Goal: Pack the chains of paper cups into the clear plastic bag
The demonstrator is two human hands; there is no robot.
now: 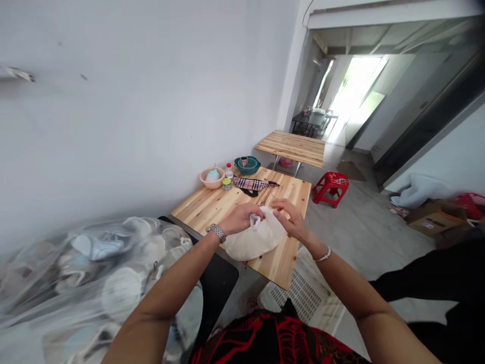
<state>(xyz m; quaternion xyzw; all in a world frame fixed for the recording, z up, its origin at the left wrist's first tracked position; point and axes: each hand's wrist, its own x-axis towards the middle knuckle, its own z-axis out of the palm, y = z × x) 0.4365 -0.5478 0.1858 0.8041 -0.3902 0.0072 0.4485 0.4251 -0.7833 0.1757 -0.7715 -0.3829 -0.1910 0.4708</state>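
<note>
A cream-white piece of fabric with a rounded lower edge lies over the front of the wooden table. My left hand, with a metal watch at the wrist, is closed on the fabric's upper part, where a white fold or loop pokes out by the fingertips. At the fabric's right edge is my right hand, wearing a bracelet. Its fingers are curled with thumb and forefinger close together; anything between them is too small to make out. Behind the hands lies a plaid cloth pouch with a black strap.
Against the wall stand a pink basin, a small tin, a red-capped bottle and a teal basin. Plastic-wrapped fabric pieces pile up at left. A white crate is below the table; a red stool stands right.
</note>
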